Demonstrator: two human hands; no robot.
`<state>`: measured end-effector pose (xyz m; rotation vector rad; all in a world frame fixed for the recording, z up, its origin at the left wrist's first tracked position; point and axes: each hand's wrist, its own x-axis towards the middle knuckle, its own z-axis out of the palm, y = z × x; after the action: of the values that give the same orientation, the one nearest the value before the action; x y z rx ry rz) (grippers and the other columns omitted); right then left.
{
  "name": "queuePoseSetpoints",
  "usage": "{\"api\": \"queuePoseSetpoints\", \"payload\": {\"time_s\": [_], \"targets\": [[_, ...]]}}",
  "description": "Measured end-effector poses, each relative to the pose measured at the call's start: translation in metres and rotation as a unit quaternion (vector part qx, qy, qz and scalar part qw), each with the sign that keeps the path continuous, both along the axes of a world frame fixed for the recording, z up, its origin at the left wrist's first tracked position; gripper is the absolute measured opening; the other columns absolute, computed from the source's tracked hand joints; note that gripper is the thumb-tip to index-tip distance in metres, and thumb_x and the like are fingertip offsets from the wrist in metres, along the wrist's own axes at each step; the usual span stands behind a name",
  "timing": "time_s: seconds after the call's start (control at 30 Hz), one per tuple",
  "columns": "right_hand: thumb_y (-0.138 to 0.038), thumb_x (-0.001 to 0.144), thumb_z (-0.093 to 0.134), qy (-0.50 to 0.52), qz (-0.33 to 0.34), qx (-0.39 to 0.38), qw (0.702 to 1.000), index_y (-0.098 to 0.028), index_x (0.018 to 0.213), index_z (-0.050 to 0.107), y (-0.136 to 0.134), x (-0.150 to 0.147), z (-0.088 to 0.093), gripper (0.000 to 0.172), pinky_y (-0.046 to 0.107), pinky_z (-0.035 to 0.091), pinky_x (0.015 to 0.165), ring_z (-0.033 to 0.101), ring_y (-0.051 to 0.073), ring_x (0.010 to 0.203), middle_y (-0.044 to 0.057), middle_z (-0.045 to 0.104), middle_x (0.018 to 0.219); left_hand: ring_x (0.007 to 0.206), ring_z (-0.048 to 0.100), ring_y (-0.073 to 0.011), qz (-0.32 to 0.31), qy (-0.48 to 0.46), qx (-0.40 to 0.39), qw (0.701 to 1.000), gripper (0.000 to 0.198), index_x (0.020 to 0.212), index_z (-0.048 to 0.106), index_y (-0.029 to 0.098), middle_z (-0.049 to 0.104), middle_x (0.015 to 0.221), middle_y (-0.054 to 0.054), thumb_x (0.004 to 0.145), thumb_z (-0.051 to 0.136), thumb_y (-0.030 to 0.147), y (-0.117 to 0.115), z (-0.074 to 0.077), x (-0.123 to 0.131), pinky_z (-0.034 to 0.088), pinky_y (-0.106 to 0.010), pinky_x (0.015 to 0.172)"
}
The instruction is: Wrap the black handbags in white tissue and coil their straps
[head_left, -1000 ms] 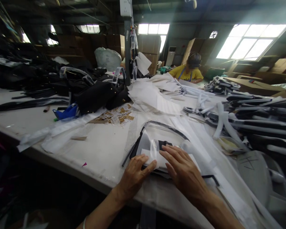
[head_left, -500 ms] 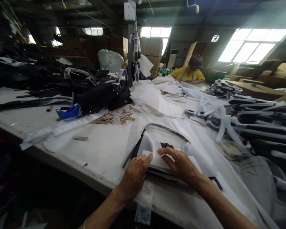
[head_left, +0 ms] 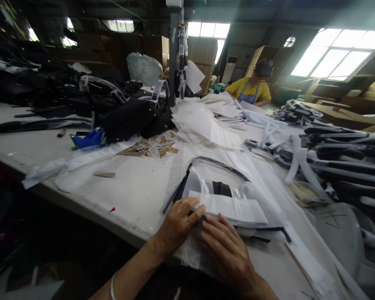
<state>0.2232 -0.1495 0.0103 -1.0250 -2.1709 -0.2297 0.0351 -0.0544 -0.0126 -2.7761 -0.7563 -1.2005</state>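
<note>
A black bag part wrapped in white foam sheet (head_left: 229, 206) lies on the white table (head_left: 134, 191) near its front edge, with a curved black strap (head_left: 218, 163) looping behind it. My left hand (head_left: 178, 223) rests on the wrap's left corner, fingers curled and thumb laid across the foam. My right hand (head_left: 226, 250) lies just right of it, fingers stretched flat on the near edge of the wrap and the clear plastic film (head_left: 192, 252) hanging over the table edge.
Black bags (head_left: 131, 118) and a blue piece (head_left: 87, 141) are piled at the left, white foam sheets (head_left: 206, 125) in the middle, wrapped black straps (head_left: 337, 154) at the right. Brown paper tags (head_left: 158, 148) are scattered. A person in yellow (head_left: 253, 89) works at the far side.
My right hand has drawn back from the top of the wrap to its near edge. The white foam now lies folded flat over the black part. The left hand has barely moved.
</note>
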Motion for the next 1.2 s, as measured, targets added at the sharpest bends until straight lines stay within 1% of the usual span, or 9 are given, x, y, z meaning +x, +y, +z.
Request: {"api": "queuePoseSetpoints", "payload": {"time_s": [0.1, 0.2, 0.4, 0.53, 0.7, 0.87, 0.97, 1.07, 1.2], "targets": [[-0.025, 0.088, 0.066, -0.044, 0.062, -0.029, 0.997, -0.015, 0.124, 0.062, -0.016, -0.002, -0.008, 0.037, 0.045, 0.050, 0.106, 0.062, 0.026, 0.120, 0.011, 0.074, 0.114, 0.123, 0.055, -0.0212, -0.020, 0.024, -0.003, 1.000, 0.033, 0.128, 0.057, 0.019, 0.061, 0.131, -0.011, 0.099, 0.044, 0.014, 0.005, 0.001, -0.002, 0.050, -0.036, 0.098], [-0.036, 0.089, 0.064, -0.085, 0.031, -0.080, 0.993, -0.011, 0.133, 0.056, -0.023, -0.011, -0.014, 0.051, 0.043, 0.054, 0.099, 0.063, 0.028, 0.118, 0.014, 0.069, 0.123, 0.122, 0.056, -0.0228, -0.036, 0.044, 0.002, 0.998, 0.033, 0.129, 0.057, 0.017, 0.064, 0.127, -0.009, 0.099, 0.043, 0.014, 0.010, 0.003, -0.003, 0.049, -0.038, 0.097], [-0.016, 0.091, 0.055, 0.038, -0.029, -0.122, 0.991, -0.021, 0.096, 0.066, -0.017, -0.051, -0.023, 0.013, 0.034, 0.055, 0.076, 0.066, 0.022, 0.084, 0.006, 0.071, 0.087, 0.123, 0.054, -0.0239, -0.046, 0.069, -0.011, 0.996, 0.042, 0.139, 0.050, 0.023, 0.061, 0.132, -0.008, 0.098, 0.044, 0.014, 0.012, 0.004, -0.006, 0.048, -0.039, 0.098], [-0.013, 0.094, 0.049, 0.096, -0.045, -0.122, 0.987, -0.021, 0.085, 0.061, -0.010, -0.059, -0.024, 0.017, 0.031, 0.051, 0.067, 0.063, 0.019, 0.073, 0.004, 0.065, 0.075, 0.123, 0.055, -0.0244, -0.054, 0.072, -0.003, 0.996, 0.045, 0.141, 0.048, 0.026, 0.060, 0.133, -0.008, 0.098, 0.046, 0.013, 0.014, 0.003, -0.008, 0.049, -0.038, 0.097], [-0.009, 0.093, 0.048, 0.080, 0.056, -0.105, 0.990, -0.018, 0.089, 0.059, -0.016, -0.029, 0.003, 0.014, 0.029, 0.053, 0.078, 0.065, 0.017, 0.082, 0.005, 0.069, 0.081, 0.124, 0.053, -0.0238, -0.066, 0.071, -0.010, 0.995, 0.041, 0.138, 0.051, 0.026, 0.059, 0.135, -0.007, 0.099, 0.047, 0.014, 0.018, 0.004, -0.010, 0.048, -0.038, 0.099], [-0.008, 0.091, 0.054, -0.041, -0.021, -0.001, 0.999, -0.020, 0.092, 0.062, -0.018, -0.008, 0.032, 0.015, 0.043, 0.038, 0.111, 0.057, 0.024, 0.122, 0.008, 0.072, 0.113, 0.125, 0.053, -0.0240, -0.067, 0.073, -0.003, 0.995, 0.039, 0.138, 0.050, 0.027, 0.057, 0.139, -0.007, 0.100, 0.045, 0.018, 0.018, 0.002, -0.012, 0.049, -0.039, 0.098], [-0.007, 0.091, 0.049, -0.066, -0.037, -0.027, 0.997, -0.020, 0.086, 0.058, -0.010, -0.012, 0.032, 0.017, 0.052, 0.031, 0.118, 0.044, 0.027, 0.138, 0.012, 0.058, 0.139, 0.125, 0.053, -0.0249, -0.067, 0.069, 0.009, 0.995, 0.036, 0.136, 0.052, 0.023, 0.060, 0.136, -0.008, 0.101, 0.045, 0.021, 0.016, 0.000, -0.011, 0.049, -0.040, 0.098], [-0.008, 0.093, 0.046, -0.044, -0.042, -0.084, 0.995, -0.019, 0.088, 0.054, -0.002, -0.016, 0.024, 0.015, 0.048, 0.039, 0.115, 0.045, 0.025, 0.137, 0.015, 0.056, 0.140, 0.125, 0.053, -0.0247, -0.069, 0.053, -0.003, 0.996, 0.034, 0.132, 0.054, 0.021, 0.063, 0.132, -0.008, 0.099, 0.046, 0.018, 0.012, 0.001, -0.011, 0.048, -0.041, 0.100], [-0.008, 0.095, 0.046, -0.022, -0.052, -0.103, 0.993, -0.019, 0.095, 0.052, -0.002, -0.016, 0.015, 0.012, 0.044, 0.041, 0.113, 0.049, 0.022, 0.134, 0.016, 0.060, 0.136, 0.133, 0.047, -0.0237, -0.108, 0.027, -0.134, 0.985, 0.044, 0.135, 0.052, 0.022, 0.058, 0.139, -0.007, 0.092, 0.054, 0.017, 0.007, 0.016, -0.017, 0.041, -0.044, 0.110]]}}
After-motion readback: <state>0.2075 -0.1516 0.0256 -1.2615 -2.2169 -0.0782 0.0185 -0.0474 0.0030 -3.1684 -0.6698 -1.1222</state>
